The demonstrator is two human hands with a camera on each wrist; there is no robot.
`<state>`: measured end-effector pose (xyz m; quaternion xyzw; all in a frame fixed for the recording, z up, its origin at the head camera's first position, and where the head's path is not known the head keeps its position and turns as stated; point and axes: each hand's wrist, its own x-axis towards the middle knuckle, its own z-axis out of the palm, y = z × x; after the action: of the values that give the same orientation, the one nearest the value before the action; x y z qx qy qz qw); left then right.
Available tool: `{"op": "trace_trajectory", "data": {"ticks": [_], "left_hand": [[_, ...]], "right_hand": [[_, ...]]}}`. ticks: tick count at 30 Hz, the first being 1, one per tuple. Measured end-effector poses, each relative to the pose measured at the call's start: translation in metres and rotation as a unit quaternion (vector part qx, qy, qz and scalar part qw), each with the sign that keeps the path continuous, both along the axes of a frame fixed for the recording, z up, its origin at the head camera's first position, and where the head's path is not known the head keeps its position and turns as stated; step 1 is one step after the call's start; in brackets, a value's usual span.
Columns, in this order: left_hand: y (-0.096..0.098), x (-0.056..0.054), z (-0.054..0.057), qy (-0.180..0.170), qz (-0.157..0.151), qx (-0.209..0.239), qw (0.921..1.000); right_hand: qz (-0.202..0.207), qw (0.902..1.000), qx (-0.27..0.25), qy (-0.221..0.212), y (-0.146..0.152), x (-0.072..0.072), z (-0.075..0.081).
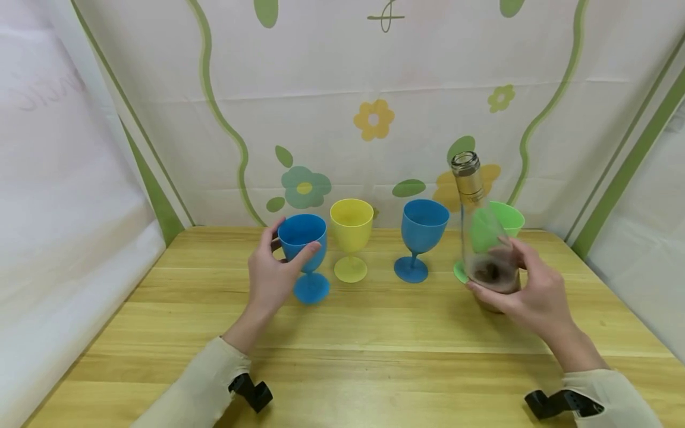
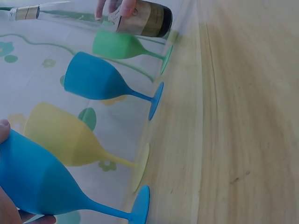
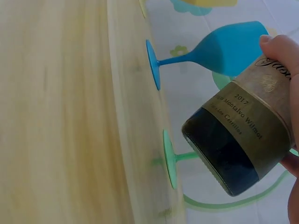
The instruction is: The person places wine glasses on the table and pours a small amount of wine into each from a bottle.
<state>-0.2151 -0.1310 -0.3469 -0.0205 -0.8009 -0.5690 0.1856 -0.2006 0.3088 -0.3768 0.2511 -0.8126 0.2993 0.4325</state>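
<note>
My left hand grips the bowl of a blue plastic goblet, thumb on the near side. That goblet stands upright; I cannot tell whether its foot touches the table. In my right hand is a clear glass wine bottle with a label and a dark bottom. The bottle leans left at the neck, and its base is off the table in the right wrist view. Behind it, a green goblet is partly hidden. A yellow goblet and a second blue goblet stand between the hands.
The wooden table runs back to a white fabric wall printed with flowers and green lines. More white fabric hangs at the left and right sides. The goblets form a row near the table's far edge.
</note>
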Motion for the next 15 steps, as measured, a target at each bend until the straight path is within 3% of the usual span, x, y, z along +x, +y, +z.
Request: {"op": "trace_trajectory", "data": {"ticks": [10, 15], "left_hand": [[-0.008, -0.011, 0.000, -0.009, 0.015, 0.002, 0.9998], [-0.009, -0.016, 0.002, -0.009, 0.020, -0.004, 0.9998]], "right_hand": [[-0.025, 0.9987, -0.045, -0.002, 0.017, 0.000, 0.001], [-0.015, 0.9972, -0.073, 0.009, 0.028, -0.003, 0.001]]}}
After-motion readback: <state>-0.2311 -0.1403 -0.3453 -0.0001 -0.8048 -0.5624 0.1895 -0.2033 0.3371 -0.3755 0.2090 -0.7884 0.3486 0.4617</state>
